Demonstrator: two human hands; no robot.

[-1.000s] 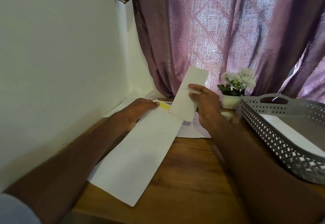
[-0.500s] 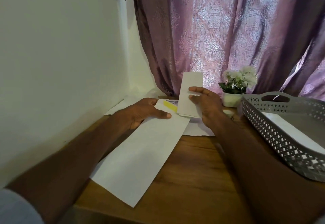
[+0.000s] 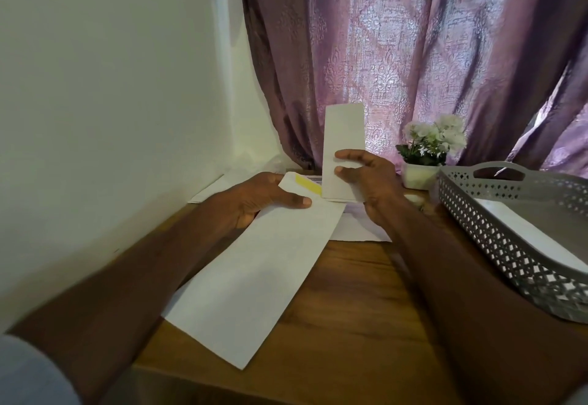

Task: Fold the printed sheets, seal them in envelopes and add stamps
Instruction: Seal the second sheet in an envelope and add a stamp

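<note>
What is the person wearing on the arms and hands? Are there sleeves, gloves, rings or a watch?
Both forearms are bare. The left hand and right hand show no gloves, and no ring or watch is visible. Only a pale grey sleeve shows at the lower left corner, high on the left arm.

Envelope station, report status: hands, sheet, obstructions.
Left hand holds envelope mouth, flap open. Right hand grips folded sheet upright, lower edge at the opening, not yet in. Nothing blocking the opening.
</note>
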